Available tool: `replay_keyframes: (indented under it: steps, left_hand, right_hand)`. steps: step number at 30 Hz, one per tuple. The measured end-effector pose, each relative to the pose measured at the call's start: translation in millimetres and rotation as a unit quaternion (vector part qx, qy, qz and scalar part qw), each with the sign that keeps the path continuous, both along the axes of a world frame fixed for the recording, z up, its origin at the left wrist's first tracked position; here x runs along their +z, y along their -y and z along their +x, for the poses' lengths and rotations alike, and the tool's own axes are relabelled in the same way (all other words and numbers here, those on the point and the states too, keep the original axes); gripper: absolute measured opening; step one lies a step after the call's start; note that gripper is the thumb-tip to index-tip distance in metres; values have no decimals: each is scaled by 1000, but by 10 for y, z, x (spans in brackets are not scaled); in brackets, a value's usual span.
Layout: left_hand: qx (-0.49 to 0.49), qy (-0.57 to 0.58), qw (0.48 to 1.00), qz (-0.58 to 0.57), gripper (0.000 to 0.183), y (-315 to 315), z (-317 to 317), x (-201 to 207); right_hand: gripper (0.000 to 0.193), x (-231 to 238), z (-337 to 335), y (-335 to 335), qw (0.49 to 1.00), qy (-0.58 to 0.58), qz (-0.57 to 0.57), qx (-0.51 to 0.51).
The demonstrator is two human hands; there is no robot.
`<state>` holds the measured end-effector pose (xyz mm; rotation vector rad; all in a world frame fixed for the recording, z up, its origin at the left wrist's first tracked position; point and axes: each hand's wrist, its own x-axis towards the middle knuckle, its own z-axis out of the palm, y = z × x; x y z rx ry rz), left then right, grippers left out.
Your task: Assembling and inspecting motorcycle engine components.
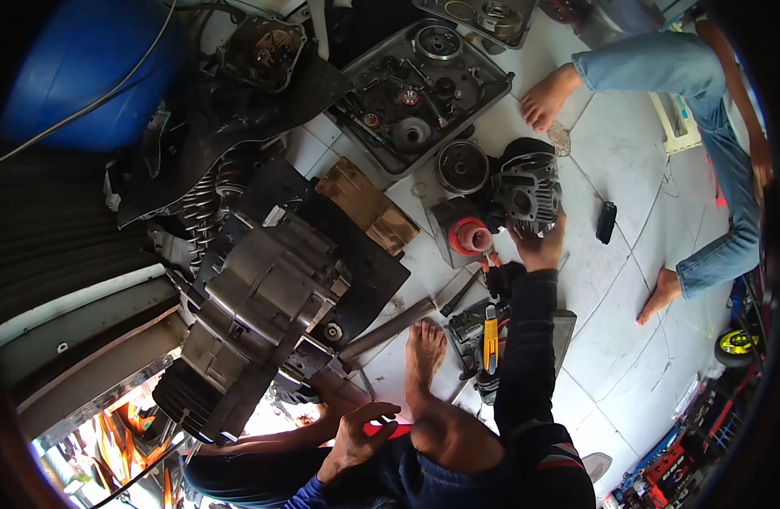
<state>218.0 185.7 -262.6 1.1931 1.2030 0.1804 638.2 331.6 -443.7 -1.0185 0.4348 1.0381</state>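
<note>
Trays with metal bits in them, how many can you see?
2. The big grey tray is in the upper middle, and a second tray is above it, cut off by the top edge. Dark areas could hide more.

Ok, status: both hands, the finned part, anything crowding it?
Right hand grasping near side of finned part. Left hand apparently empty, fingers curled. Red collar and round drum close on part's left; co-worker's foot just beyond.
</note>
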Motion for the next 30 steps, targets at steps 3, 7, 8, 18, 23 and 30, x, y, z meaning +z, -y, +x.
replay_keyframes:
  steps: [3,7,8,18,23,30]
  left_hand:
    - [-3,7,1000,-5,26,37,-9,-59]
    - [12,-3,1000,-10,25,95,-80,-161]
    - [13,-7,1000,-4,25,101,-96,-173]
    - [11,-6,1000,27,25,136,-137,-364]
    - [22,-29,999,2,24,113,-165,-386]
    - [31,-45,998,-13,24,29,-40,-515]
  right_hand:
    - [64,-44,82,154,999,-2,-23,45]
    - [93,136,6,228,965,106,-168,172]
    - [97,200,-33,232,954,117,-196,192]
    - [57,928,310,48,429,765,-445,180]
    - [32,1436,-836,-1606,551,753,-36,356]
    - [12,315,-1032,-3049,151,856,-20,494]
